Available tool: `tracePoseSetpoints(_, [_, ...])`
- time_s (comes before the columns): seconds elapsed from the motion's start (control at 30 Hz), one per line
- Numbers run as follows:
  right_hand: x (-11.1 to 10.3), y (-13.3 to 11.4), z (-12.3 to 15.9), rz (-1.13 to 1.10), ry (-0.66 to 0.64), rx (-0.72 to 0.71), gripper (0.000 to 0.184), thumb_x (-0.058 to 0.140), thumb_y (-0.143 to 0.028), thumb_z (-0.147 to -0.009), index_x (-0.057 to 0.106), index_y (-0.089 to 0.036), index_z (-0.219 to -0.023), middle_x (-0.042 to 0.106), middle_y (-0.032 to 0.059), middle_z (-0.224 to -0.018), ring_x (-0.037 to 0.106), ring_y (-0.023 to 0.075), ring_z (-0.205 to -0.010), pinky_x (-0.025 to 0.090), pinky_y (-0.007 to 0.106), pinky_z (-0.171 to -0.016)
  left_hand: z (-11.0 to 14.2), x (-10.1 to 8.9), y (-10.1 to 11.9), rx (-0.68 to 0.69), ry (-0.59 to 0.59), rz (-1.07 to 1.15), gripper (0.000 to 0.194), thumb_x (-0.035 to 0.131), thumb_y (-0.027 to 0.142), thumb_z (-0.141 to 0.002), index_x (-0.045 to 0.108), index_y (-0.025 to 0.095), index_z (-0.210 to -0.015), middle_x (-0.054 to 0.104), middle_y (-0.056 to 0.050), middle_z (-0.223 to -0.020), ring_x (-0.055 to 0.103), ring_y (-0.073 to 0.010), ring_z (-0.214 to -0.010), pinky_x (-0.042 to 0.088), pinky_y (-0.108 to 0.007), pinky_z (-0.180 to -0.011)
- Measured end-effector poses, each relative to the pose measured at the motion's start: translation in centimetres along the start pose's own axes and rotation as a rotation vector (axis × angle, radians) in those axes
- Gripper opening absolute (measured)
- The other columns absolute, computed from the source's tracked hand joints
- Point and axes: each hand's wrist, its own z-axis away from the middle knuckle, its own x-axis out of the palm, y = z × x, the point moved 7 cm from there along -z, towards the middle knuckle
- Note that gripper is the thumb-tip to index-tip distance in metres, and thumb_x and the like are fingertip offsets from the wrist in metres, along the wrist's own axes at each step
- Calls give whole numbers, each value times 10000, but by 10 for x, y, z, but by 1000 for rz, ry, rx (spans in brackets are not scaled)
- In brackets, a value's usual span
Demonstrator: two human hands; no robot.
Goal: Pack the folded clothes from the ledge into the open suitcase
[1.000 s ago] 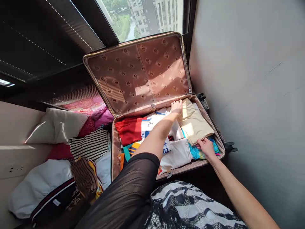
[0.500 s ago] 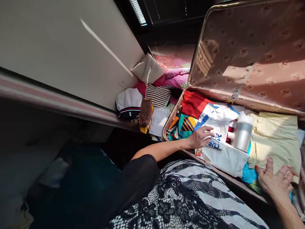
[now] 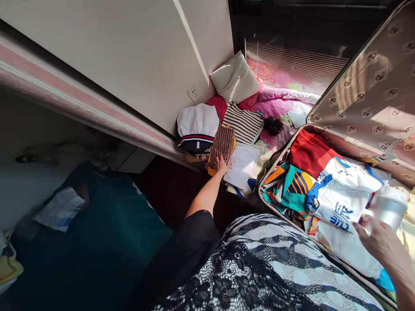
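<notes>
Brown with dark stripes, one folded garment (image 3: 223, 142) lies at the pile's front edge, my left hand (image 3: 222, 165) spread on its near end. One white cloth (image 3: 243, 162) adjoins it. Inside the open suitcase (image 3: 355, 110), one red garment (image 3: 309, 152) fills the far left corner; my right hand (image 3: 378, 236), released and half-curled, is beside one pale cylinder (image 3: 389, 208).

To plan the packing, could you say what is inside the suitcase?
The suitcase shows red cloth, patterned cloth, white printed clothing, cream cloth and a pale cylinder; anything beneath is covered.

Left hand (image 3: 222, 165) on brown striped garment (image 3: 223, 142); right over open suitcase (image 3: 262, 186).
</notes>
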Motion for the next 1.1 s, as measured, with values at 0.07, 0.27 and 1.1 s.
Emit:
tracePoseSetpoints(0.07, [15,-49,-9,30,-88,17,586,535,-724,-884,765,-336,-1256,742,285,-1104,735,548,-1037,580,748,-917,-15,4,-10,28,-71,-20,751,790,219,-962,495,164,-1651,401,-264,-1744,468,-386,-1602,393,-513,-1309])
tracePoseSetpoints(0.27, [56,-183,-34,-103,-261,-11,610,582,-656,-825,777,-219,-1202,788,219,-1158,783,409,-977,637,576,-882,-45,-17,-27,185,-209,37,639,767,98,-907,666,126,-1538,586,-225,-1629,623,-306,-1485,446,-375,-1286])
tracePoseSetpoints(1.1, [346,-595,-180,-1400,-992,743,140,695,-231,-907,605,-223,-1015,690,6,-730,740,234,-906,644,501,-1018,15,-79,-81,394,135,354,390,672,46,-872,794,226,-1196,813,-116,-1202,778,-244,-1155,642,-385,-1063])
